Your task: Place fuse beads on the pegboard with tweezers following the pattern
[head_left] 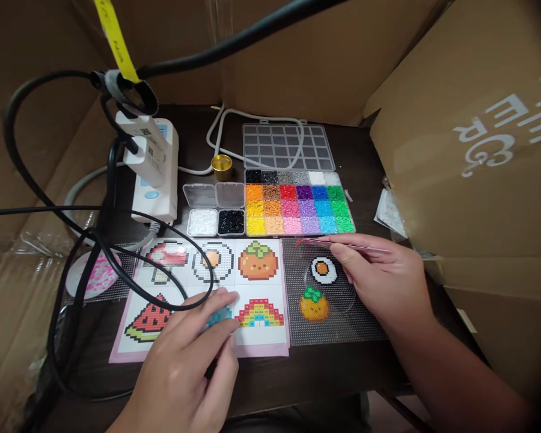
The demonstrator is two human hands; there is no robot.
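My left hand [192,355] lies on the pattern sheet [256,346], fingers stretched out, partly covering a blue picture beside the rainbow. It holds nothing. Pinched in my right hand [388,279] is a pair of tweezers [360,245], pointing left over the top edge of the clear pegboard [356,331]. A few small red beads [300,242] show by the tweezer tips; whether the tips grip one I cannot tell. Lower on the board are a fried-egg bead piece [324,271] and an orange persimmon bead piece [314,305].
A sectioned box of coloured beads [300,207] stands behind the board, its clear lid [288,147] folded back. Left of it are white beads [202,222], black beads [231,222] and a gold cup [222,167]. Black cables [103,240] hang before a power strip [155,198]. Cardboard walls [433,150] surround the table.
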